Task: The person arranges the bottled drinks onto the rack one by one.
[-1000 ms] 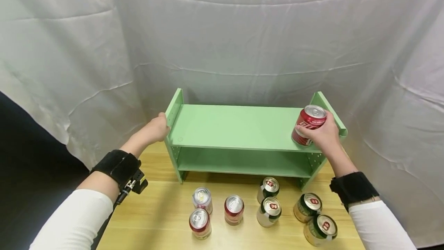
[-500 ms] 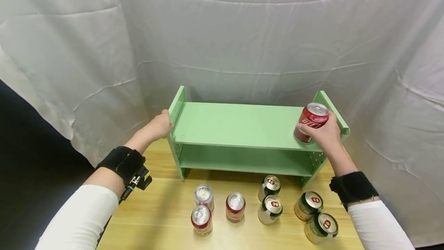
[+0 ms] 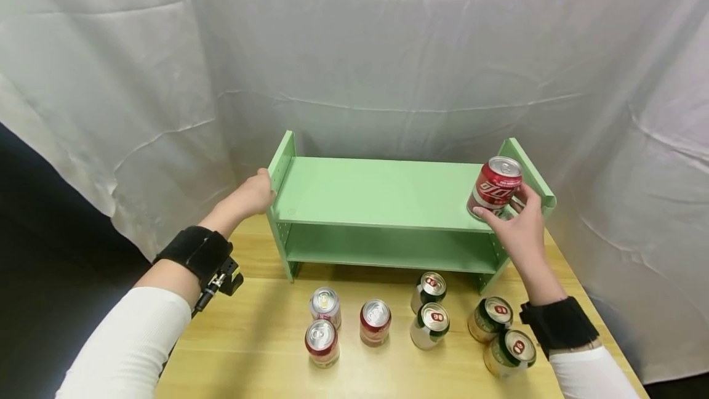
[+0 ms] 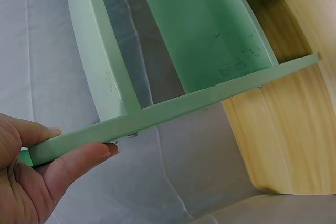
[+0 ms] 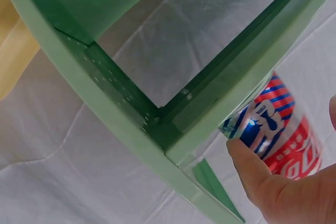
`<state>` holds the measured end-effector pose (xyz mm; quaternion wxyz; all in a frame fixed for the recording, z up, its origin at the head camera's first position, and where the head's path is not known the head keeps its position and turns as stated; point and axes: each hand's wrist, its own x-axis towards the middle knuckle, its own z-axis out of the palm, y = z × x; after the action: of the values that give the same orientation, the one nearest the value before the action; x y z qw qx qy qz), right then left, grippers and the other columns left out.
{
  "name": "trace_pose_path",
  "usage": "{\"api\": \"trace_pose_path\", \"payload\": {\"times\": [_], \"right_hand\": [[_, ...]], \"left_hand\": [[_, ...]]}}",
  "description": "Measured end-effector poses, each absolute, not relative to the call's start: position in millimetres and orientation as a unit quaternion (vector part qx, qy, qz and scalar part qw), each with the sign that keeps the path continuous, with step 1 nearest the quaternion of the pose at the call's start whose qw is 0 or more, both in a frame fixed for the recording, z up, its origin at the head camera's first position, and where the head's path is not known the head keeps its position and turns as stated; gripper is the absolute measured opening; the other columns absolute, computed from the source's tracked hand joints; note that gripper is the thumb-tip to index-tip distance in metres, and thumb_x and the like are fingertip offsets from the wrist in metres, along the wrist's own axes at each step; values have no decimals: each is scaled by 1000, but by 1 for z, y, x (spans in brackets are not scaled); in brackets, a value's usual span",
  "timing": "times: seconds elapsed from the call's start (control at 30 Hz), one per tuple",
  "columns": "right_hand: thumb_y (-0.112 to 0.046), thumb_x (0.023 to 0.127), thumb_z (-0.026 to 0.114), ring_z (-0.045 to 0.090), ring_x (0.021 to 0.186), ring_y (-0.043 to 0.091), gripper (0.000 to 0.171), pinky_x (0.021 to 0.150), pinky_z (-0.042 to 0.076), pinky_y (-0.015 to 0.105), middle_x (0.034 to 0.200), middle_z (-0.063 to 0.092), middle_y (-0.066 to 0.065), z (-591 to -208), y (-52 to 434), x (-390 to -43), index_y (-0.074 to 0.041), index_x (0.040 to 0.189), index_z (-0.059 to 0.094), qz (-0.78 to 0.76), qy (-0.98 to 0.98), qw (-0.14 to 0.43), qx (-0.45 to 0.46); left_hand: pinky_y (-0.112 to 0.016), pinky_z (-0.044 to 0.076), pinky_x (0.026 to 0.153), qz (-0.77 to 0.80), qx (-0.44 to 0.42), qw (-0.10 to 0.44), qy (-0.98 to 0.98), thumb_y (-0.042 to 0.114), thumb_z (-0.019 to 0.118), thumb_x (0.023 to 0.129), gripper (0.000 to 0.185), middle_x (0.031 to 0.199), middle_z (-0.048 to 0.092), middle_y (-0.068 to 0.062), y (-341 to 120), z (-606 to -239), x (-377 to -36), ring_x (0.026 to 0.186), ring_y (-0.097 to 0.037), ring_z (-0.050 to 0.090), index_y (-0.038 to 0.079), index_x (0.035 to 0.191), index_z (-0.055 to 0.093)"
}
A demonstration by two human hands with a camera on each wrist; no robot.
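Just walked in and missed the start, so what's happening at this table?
A person is working at a green shelf on a wooden table. Their left hand grips the shelf's left side panel, and their right hand holds a red can at the right end of the top board. Seven more cans stand on the table in front.

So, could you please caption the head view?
Right hand sets a red cola can on a green shelf.

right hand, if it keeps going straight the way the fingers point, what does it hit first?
Likely the red can that the right hand already touches on the shelf's top board. Past it stands the right side panel, though depth is hard to judge.
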<state>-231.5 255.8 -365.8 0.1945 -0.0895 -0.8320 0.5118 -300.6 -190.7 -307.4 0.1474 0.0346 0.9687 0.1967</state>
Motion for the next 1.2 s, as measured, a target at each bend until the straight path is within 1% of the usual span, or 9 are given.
{"api": "trace_pose_path", "payload": {"times": [0.23, 0.43, 0.53, 0.67, 0.87, 1.0, 1.13, 1.2], "right_hand": [[-25, 78, 77, 37, 131, 40, 96, 105, 35, 51, 148, 27, 22, -374, 251, -216, -2, 148, 15, 496, -842, 197, -74], [-23, 76, 80, 38, 129, 44, 98, 105, 33, 53, 146, 30, 24, -390, 248, -211, 0, 148, 17, 471, -856, 205, -55], [-23, 75, 81, 39, 128, 44, 98, 105, 34, 53, 146, 32, 25, -401, 243, -210, 0, 147, 19, 471, -857, 204, -43], [-21, 75, 81, 40, 128, 42, 95, 105, 34, 51, 143, 36, 24, -416, 233, -205, 1, 146, 23, 483, -850, 205, -36], [-14, 74, 81, 46, 125, 33, 90, 104, 37, 46, 139, 44, 18, -435, 216, -202, 0, 144, 27, 508, -827, 239, -22], [-16, 74, 81, 45, 126, 32, 90, 105, 36, 45, 139, 44, 17, -442, 206, -202, 0, 144, 27, 518, -826, 223, -7], [-23, 75, 80, 44, 127, 32, 90, 105, 36, 44, 140, 44, 15, -447, 195, -202, -2, 144, 27, 510, -836, 202, 10], [-23, 75, 80, 45, 126, 33, 89, 104, 37, 45, 140, 44, 16, -451, 190, -201, -2, 144, 28, 502, -841, 200, 24]], "left_hand": [[-26, 41, 52, 202, 31, 142, 968, 8, 35, 98, 61, 72, 44, -10, -190, -310, -306, 55, -16, 44, -20, 139, 0], [-28, 43, 56, 201, 27, 119, 972, 7, 36, 96, 58, 79, 48, -14, -186, -312, -312, 65, -22, 50, -19, 138, 5], [-29, 44, 58, 204, 20, 118, 972, 6, 35, 95, 57, 82, 49, -16, -186, -314, -312, 69, -24, 51, -19, 138, 7], [-29, 44, 58, 209, 13, 125, 970, 6, 36, 94, 58, 80, 50, -15, -186, -317, -313, 67, -23, 51, -19, 138, 6], [-29, 42, 56, 209, 16, 112, 971, 3, 37, 91, 49, 80, 47, -14, -187, -318, -315, 66, -23, 49, -19, 131, 18], [-28, 41, 55, 210, 17, 110, 971, 4, 37, 91, 48, 79, 45, -13, -186, -316, -317, 64, -21, 47, -18, 130, 19], [-27, 40, 54, 215, 12, 115, 970, 5, 36, 92, 51, 79, 46, -13, -184, -316, -318, 64, -21, 46, -17, 133, 15], [-28, 41, 54, 216, 8, 118, 969, 5, 36, 93, 52, 80, 46, -13, -182, -317, -318, 64, -21, 46, -17, 135, 14]]}}
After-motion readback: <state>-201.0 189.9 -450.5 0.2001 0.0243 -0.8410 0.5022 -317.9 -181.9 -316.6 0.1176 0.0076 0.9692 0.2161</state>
